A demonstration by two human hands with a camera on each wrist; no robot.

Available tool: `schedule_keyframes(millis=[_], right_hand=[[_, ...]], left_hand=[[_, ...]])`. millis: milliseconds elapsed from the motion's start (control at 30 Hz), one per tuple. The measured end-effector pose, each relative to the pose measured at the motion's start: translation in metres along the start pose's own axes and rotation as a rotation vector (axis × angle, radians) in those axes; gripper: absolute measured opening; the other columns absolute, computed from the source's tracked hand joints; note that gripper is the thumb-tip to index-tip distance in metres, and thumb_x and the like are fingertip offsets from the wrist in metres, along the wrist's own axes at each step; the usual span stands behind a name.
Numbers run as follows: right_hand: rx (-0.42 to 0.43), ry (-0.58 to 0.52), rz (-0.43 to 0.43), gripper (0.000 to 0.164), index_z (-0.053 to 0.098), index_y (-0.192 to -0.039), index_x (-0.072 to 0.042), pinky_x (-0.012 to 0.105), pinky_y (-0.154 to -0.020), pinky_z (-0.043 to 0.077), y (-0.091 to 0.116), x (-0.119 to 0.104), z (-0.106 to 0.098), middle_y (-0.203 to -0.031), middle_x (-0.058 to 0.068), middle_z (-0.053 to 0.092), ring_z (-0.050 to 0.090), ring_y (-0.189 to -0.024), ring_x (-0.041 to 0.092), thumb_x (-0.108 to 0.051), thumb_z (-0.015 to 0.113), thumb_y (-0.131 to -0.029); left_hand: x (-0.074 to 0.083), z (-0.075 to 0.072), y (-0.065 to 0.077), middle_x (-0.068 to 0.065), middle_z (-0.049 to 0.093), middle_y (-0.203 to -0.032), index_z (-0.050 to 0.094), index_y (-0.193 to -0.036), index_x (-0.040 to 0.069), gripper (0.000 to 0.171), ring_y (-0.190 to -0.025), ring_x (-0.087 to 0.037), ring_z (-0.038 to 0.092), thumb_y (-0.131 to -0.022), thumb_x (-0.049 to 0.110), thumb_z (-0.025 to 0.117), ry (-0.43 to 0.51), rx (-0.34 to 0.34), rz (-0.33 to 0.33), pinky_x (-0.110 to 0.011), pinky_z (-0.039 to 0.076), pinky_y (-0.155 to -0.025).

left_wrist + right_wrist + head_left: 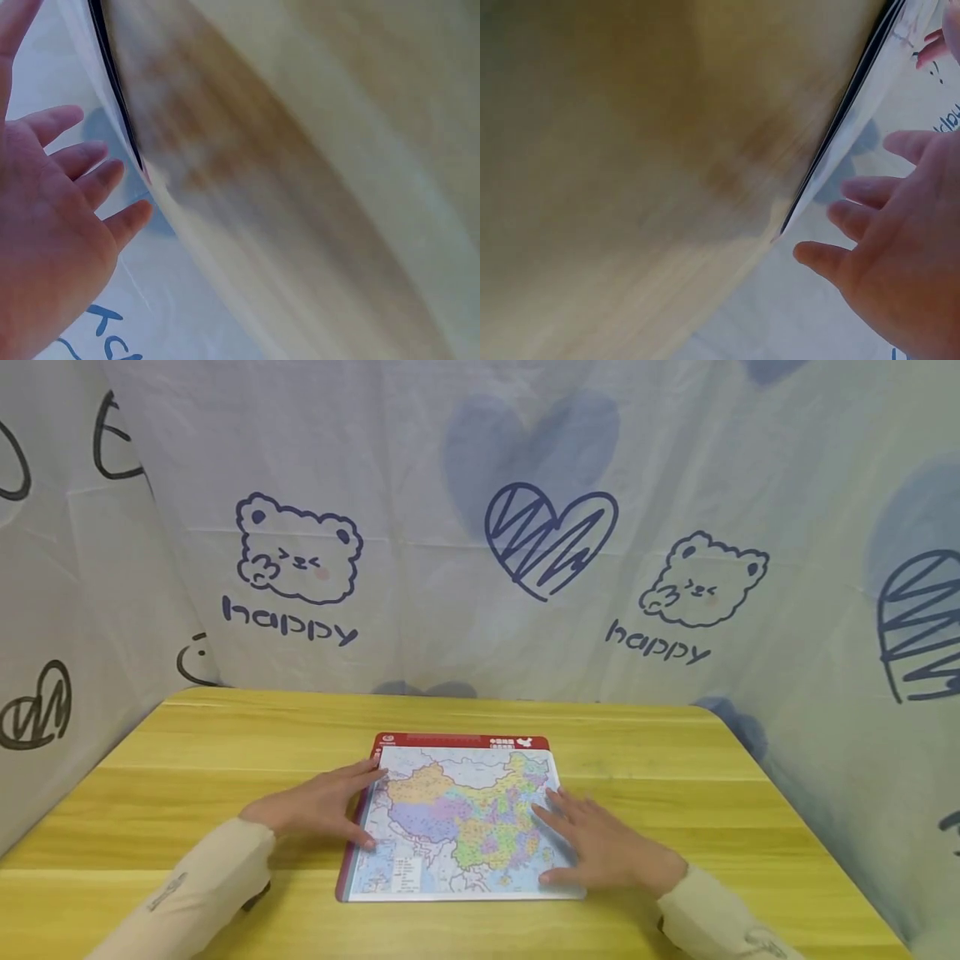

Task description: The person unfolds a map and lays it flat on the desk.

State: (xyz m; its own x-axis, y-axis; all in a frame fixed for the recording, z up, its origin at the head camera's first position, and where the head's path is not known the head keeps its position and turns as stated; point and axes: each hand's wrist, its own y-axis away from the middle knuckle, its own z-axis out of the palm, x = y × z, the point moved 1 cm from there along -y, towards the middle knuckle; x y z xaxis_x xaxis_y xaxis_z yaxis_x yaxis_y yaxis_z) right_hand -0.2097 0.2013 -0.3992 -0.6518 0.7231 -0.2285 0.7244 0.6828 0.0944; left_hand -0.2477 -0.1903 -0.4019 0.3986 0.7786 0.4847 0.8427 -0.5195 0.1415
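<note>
Map board [472, 831] between left fingers [357, 772], right fingers [557, 823] (contact unclear).

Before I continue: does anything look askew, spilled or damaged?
Nothing stands out. The map lies roughly square on the table, between the left hand and right hand, with no visible spill or damage.

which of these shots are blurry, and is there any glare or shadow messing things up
Head view: the map is fairly clear, no strong glare hiding it, though its finest detail is lost; left wrist view: the table is blurred, with brownish smears, shadow or reflection, I can't tell, while the left hand is sharper; right wrist view: similar smears, the right hand clearer.
</note>
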Motion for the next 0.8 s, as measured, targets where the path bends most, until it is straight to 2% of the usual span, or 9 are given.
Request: schedule_keyframes(millis=[200,433,600,800], right_hand=[[-0.058,-0.023,0.037,0.090,0.034,-0.150,-0.006,0.058,-0.111,0.020,0.001,0.000,0.003,-0.156,0.023,0.019,0.017,-0.142,0.041,-0.066,0.055,-0.086],[-0.119,-0.031,0.095,0.090,0.034,-0.151,-0.010,0.061,-0.109,0.021,-0.001,0.003,0.005,-0.158,0.018,0.018,0.015,-0.143,0.039,-0.069,0.054,-0.085],[-0.126,0.017,0.104,0.088,0.034,-0.151,-0.012,0.064,-0.107,0.023,-0.001,0.006,0.002,-0.157,0.017,0.021,0.018,-0.142,0.041,-0.068,0.052,-0.086],[-0.100,0.030,0.106,0.087,0.035,-0.150,-0.009,0.064,-0.107,0.024,-0.003,0.010,0.002,-0.156,0.018,0.024,0.020,-0.141,0.042,-0.066,0.051,-0.088]], left_hand=[[0.002,-0.001,-0.003,-0.024,0.023,-0.155,0.039,-0.146,0.002,0.103,-0.138,-0.048,0.023,-0.067,0.053,0.082,-0.032,-0.054,0.020,-0.064,0.024,-0.106],[0.006,-0.002,0.001,-0.023,0.023,-0.155,0.040,-0.146,0.002,0.101,-0.139,-0.048,0.021,-0.067,0.049,0.083,-0.034,-0.094,-0.012,-0.064,0.023,-0.107],[0.014,0.001,0.007,-0.023,0.021,-0.155,0.038,-0.147,0.001,0.101,-0.140,-0.046,0.018,-0.069,0.048,0.083,-0.018,-0.122,-0.042,-0.062,0.022,-0.109],[0.023,0.008,0.012,-0.026,0.022,-0.154,0.037,-0.147,0.000,0.102,-0.140,-0.047,0.017,-0.071,0.053,0.080,-0.074,-0.132,-0.047,-0.063,0.023,-0.108]])
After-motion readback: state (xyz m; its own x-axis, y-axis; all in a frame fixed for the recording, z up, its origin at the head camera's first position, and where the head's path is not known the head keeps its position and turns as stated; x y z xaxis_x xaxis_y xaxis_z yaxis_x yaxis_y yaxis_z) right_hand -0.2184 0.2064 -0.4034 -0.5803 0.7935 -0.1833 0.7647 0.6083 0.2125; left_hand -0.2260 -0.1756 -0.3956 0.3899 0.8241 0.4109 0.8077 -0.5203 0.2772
